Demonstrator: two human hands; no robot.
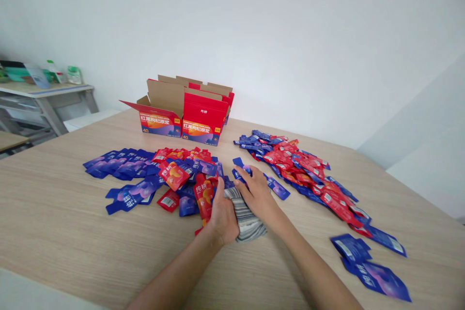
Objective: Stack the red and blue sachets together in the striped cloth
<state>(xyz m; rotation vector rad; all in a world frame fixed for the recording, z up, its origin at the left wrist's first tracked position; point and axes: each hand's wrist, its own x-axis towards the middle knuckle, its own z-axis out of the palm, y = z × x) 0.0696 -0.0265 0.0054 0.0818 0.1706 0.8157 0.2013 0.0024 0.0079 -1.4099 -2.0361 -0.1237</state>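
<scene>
A grey-and-white striped cloth (250, 223) lies bunched between my two hands, just above the table. My left hand (223, 215) grips its left side, thumb pointing up and the other fingers mostly hidden. My right hand (258, 193) reaches over the cloth's upper side with its fingers across a blue pouch (239, 162); its thumb is hidden. Another blue pouch (279, 188) lies just right of that hand. Beside my left hand is a loose heap of red pouches (174, 174) and blue pouches (189, 203), partly covered by the hand.
Two open red-and-blue cartons (160, 123) (201, 126) stand at the back, with more open cartons (214, 88) behind them. A long pile of mixed pouches (301, 164) runs down the right side. Blue pouches (385, 278) lie near the front right. A side table (47, 89) holds containers at far left.
</scene>
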